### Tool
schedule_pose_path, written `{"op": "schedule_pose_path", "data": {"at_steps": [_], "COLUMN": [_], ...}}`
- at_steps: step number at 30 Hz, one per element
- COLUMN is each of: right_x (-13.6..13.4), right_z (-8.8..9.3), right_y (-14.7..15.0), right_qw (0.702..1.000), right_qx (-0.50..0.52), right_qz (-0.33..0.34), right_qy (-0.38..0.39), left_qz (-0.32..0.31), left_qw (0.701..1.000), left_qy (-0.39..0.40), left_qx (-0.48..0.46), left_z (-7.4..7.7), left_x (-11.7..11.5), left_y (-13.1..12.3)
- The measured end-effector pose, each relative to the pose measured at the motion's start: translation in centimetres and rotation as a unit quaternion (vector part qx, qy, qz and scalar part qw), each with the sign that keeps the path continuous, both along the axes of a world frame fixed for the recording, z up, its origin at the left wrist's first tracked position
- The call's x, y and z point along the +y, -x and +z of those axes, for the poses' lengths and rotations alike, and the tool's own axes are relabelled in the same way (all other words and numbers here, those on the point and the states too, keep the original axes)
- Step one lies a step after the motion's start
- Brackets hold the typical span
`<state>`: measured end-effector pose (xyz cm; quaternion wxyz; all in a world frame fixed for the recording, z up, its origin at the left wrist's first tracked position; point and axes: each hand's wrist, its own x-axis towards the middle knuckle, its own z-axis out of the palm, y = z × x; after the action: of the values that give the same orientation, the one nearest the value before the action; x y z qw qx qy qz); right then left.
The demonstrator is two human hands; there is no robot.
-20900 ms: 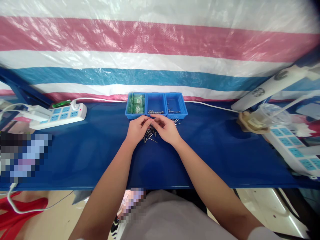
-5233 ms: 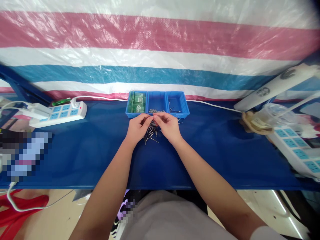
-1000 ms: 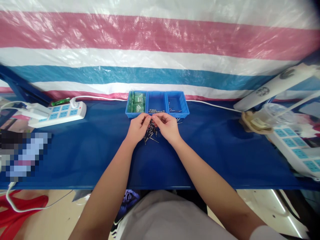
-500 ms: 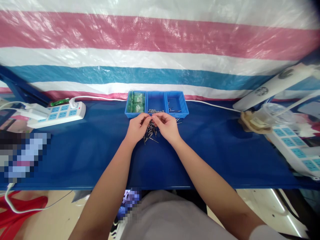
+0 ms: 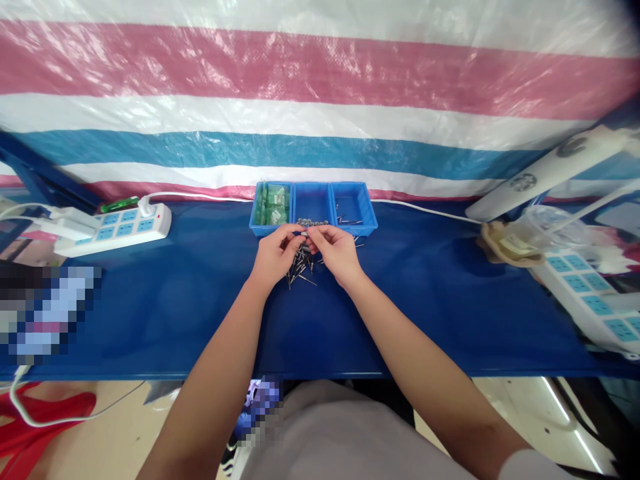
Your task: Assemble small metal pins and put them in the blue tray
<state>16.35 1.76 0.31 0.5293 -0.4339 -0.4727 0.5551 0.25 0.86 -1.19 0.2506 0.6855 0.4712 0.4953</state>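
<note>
My left hand (image 5: 274,256) and my right hand (image 5: 336,252) meet fingertip to fingertip over a heap of small metal screws (image 5: 300,269) on the blue table (image 5: 200,300). Both hands are pinched on a tiny metal part between them; I cannot make out what it is. Just beyond the hands stand three blue bins: the left bin (image 5: 272,204) holds green and clear pieces, the middle bin (image 5: 313,212) holds small metal nuts, the right bin (image 5: 354,207) holds a few screws.
A white power strip (image 5: 114,228) with cable lies at the back left. At the right are another power strip (image 5: 590,300), a clear plastic cup (image 5: 545,230) on a brown bag and a white bar-shaped object (image 5: 540,175). A striped tarp hangs behind.
Hardly anything differs; the fingertips have shifted slightly while still pinched together over the screw heap.
</note>
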Motion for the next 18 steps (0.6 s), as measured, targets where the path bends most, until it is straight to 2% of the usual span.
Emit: {"op": "schedule_pose_path", "data": {"at_steps": [5,10,18], "right_x": [-0.1,-0.14,0.03], "right_z": [-0.02,0.04,0.05], "right_y": [0.12,0.12,-0.02], "right_qw": [0.999,1.0,1.0], "right_qx": [-0.012,-0.002,0.004], "right_qz": [0.005,0.005,-0.004], "right_qy": [-0.033,-0.018,-0.006], "left_qz": [0.01,0.004,0.001], "left_qw": [1.0,1.0,1.0], "left_qy": [0.008,0.027,-0.001], "left_qx": [0.017,-0.004,0.005], "left_z": [-0.03,0.15,0.12], "left_x": [0.13,0.06,0.03], "left_y": [0.12,-0.03,-0.01]}}
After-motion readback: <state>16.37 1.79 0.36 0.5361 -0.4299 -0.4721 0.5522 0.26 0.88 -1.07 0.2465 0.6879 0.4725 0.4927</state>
